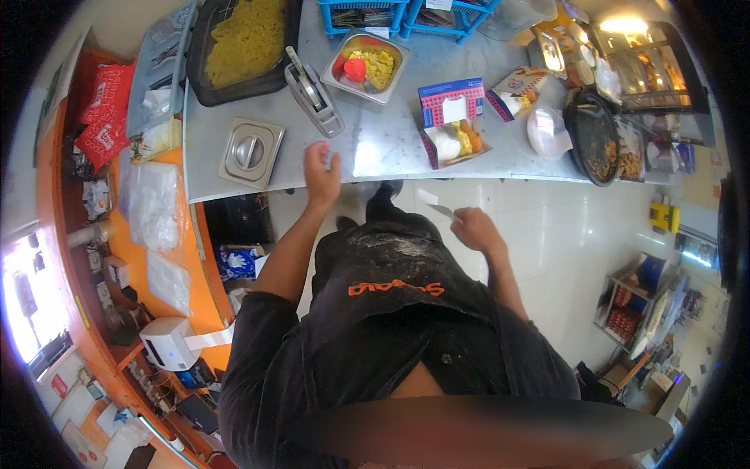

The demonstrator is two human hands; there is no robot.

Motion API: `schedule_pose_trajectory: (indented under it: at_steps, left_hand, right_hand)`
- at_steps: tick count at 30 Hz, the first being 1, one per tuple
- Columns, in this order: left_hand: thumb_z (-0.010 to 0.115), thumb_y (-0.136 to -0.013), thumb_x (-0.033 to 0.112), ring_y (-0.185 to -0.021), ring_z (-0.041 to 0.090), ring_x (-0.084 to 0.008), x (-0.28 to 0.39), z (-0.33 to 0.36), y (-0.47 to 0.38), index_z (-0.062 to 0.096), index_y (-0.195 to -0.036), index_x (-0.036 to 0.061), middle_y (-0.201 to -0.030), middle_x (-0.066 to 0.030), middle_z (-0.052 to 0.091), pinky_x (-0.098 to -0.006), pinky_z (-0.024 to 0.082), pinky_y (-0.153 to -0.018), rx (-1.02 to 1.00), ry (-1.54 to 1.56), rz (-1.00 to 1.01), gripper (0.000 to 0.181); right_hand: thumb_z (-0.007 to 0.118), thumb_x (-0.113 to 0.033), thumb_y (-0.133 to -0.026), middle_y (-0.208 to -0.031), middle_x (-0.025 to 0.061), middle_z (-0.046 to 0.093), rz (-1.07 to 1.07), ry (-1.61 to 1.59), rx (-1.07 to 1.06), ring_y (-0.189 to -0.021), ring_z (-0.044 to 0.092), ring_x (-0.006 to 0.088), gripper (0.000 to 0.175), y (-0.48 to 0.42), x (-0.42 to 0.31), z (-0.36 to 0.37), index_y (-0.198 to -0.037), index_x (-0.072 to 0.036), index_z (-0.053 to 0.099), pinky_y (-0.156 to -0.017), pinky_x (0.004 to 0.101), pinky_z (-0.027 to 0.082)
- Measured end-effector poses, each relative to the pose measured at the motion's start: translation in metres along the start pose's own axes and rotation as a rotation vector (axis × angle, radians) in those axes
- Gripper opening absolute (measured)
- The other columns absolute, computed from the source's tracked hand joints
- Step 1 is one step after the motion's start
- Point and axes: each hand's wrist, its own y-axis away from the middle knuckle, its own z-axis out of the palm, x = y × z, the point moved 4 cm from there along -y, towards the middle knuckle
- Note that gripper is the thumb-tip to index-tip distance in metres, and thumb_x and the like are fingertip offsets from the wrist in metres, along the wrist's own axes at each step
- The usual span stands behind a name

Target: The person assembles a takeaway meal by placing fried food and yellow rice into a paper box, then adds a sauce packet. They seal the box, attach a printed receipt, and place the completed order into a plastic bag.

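My left hand (321, 176) is at the near edge of the metal table (202, 173), thumb and fingers apart, just below a grey tape dispenser (316, 102). In my right hand (477, 228), past the table's edge, is a thin pale knife-like utensil (440, 209); a small white patch shows by its tip, and I cannot tell what it is. An open printed carton (430, 155) on the table holds white and yellow food and an orange-brown piece. A steel pan (398, 53) contains yellow cubes and a red cup. The steel lid (249, 153) lies at left.
A large black tray of yellow food (246, 47) stands at the back left, with blue plastic baskets (363, 6) at the back. To the right are a second carton (518, 88), clear plastic bowls (548, 132) and a dark oval pan (592, 138). Orange shelving (199, 293) stands at left.
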Motion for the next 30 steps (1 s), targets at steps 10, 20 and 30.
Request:
schedule_pose_trajectory:
  at_steps: [10, 20, 30]
  left_hand:
    - [0.075, -0.088, 0.018, -0.061, 0.058, -0.0219, -0.012, 0.002, -0.054, 0.061, -0.12, 0.008, -0.069, -0.005, 0.058, -0.0348, 0.048, -0.061, 0.015, -0.13, -0.132, 0.037]
    - [0.069, -0.093, 0.018, -0.071, 0.067, -0.0343, -0.022, 0.008, -0.067, 0.053, -0.121, 0.006, -0.081, -0.0168, 0.068, -0.0419, 0.052, -0.067, -0.278, -0.157, -0.141, 0.035]
    - [0.067, -0.095, 0.02, -0.071, 0.066, -0.0383, -0.007, -0.01, -0.082, 0.053, -0.115, 0.0047, -0.078, -0.0198, 0.065, -0.0433, 0.05, -0.064, -0.267, -0.195, -0.067, 0.028]
  right_hand:
    - [0.06, -0.02, -0.083, -0.083, 0.0247, 0.064, -0.575, -0.471, -0.117, -0.079, 0.064, 0.039, 0.026, -0.102, -0.075, -0.071, -0.093, 0.004, 0.063, -0.074, 0.0436, 0.05]
    - [0.061, -0.016, -0.089, -0.088, 0.0111, 0.071, -0.996, -0.818, -0.282, -0.085, 0.068, 0.0171, 0.022, -0.103, -0.128, -0.072, -0.094, 0.005, 0.068, -0.075, 0.0337, 0.053]
    - [0.058, -0.017, -0.088, -0.089, 0.0182, 0.07, -0.033, -1.124, -0.371, -0.059, 0.069, 0.0231, 0.038, -0.173, -0.072, 0.038, -0.115, 0.01, 0.062, -0.043, 0.0344, 0.054]
